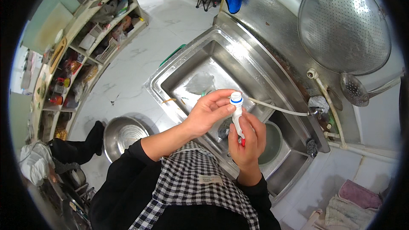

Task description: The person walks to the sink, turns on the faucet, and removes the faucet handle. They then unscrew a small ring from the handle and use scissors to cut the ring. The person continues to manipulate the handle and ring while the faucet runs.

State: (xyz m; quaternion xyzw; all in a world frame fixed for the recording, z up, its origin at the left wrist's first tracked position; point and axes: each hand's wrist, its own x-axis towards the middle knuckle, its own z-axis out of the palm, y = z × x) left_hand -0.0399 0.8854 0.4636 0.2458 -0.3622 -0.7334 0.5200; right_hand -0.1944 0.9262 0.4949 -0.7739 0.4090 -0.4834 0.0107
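Head cam view, so here's the count: two hands, one thing between them. That one is a slim white plastic piece, held up above the sink, roughly over the middle of it. Left hand has its thumb and fingers pinched in around the upper part, just by the collar. Right hand is wrapped around the lower part, fingers curled in and gripping it.

As for looks: it's narrow and tube-like, mostly plain white, standing a bit tilted. One bright blue ring sits near the top, with a whitish round end above it. There's one small spot of red down at the bottom, by the right hand's fingers. Most of the lower body is hidden by that hand, so can't say more about its shape.

Rest of the tally: one steel sink with two basins, one round greenish tub in the basin on the right, one pale hose running from the tap toward the hands, two perforated metal tools on the wall side (one big strainer, one smaller skimmer), and one metal bowl on the floor.
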